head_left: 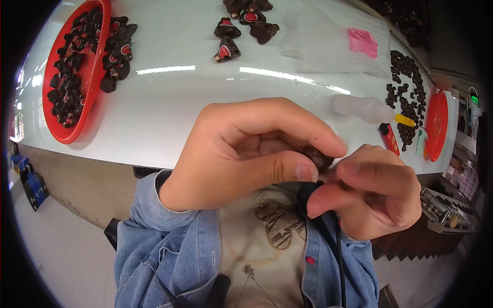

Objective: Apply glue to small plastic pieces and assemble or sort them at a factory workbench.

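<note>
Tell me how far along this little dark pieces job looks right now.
Looks done: dark pieces with red hearts fill the red tray, with five more on the white table. In hand: left hand and right hand pinch one small dark piece. Apparently left: the plain dark bits at right.

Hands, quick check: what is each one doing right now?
Left hand: closed, thumb and fingers pinching a small dark piece.
Right hand: closed, fingertips meeting the same small dark piece; whether it grips it cannot be told.
</note>
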{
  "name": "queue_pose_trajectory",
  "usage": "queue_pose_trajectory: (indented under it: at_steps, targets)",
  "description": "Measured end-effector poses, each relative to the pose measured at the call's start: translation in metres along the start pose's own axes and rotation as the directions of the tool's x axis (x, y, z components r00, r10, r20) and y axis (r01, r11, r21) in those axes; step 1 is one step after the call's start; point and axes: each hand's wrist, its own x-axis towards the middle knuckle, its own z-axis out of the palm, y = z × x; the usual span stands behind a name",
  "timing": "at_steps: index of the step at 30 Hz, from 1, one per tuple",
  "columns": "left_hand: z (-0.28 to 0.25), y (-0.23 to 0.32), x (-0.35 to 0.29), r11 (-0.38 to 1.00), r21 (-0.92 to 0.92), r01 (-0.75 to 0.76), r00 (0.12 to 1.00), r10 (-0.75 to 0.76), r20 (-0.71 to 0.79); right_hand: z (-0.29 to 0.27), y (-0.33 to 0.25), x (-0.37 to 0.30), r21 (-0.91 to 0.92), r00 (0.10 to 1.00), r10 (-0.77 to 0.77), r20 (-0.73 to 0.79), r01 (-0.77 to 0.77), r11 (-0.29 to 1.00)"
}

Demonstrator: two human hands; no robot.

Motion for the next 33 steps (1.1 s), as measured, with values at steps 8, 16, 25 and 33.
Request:
queue_pose_trajectory:
  at_steps: [8,16,25,33]
  targets:
    - [0.003,0.007,-0.004,0.992,-0.071,0.108,0.99,-0.114,-0.083,-0.002,-0.001,0.009,-0.167,0.977,-0.079,0.197,0.113,0.979]
    - [0.003,0.002,-0.003,0.845,0.511,-0.159,0.984,0.175,0.016,-0.005,-0.003,0.001,-0.127,0.983,0.17,0.063,-0.161,0.979]
    - [0.001,0.002,-0.003,0.758,0.592,-0.273,0.96,0.258,0.112,0.005,-0.006,-0.003,-0.129,0.969,0.222,-0.109,-0.235,0.963]
    - [0.002,0.019,-0.014,0.993,0.115,-0.003,0.986,-0.016,0.166,0.001,-0.003,-0.007,0.085,0.958,0.283,-0.046,-0.278,0.957]
